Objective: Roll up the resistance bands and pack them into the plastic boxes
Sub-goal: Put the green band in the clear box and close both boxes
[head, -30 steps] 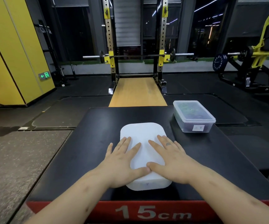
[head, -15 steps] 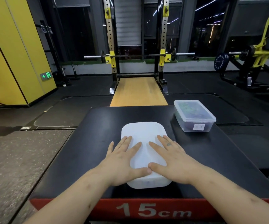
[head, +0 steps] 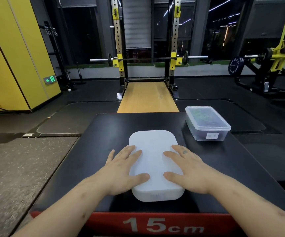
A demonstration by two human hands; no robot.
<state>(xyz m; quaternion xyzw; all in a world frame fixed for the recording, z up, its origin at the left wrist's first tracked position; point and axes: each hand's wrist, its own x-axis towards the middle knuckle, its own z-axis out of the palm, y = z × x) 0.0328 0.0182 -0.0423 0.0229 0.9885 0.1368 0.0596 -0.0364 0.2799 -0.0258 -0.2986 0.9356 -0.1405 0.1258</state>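
Note:
A white plastic box (head: 153, 156) with its lid on lies in the middle of the black platform (head: 104, 134). My left hand (head: 121, 170) rests flat on the box's left side, fingers spread and straight. My right hand (head: 189, 170) lies flat on its right side the same way. A second, clear plastic box (head: 206, 124) with its lid on stands at the platform's far right; dark green and purple contents show through it. The inside of the white box is hidden.
The platform has a red front face marked 15cm (head: 162, 226). Beyond it a wooden lifting strip (head: 147, 98) leads to a squat rack with a barbell (head: 148, 59). A yellow wall (head: 10, 57) stands at left, a yellow machine (head: 275, 62) at right.
Both hands have slid apart toward the sides of the white box's lid; their thumbs no longer nearly touch. The boxes have not moved.

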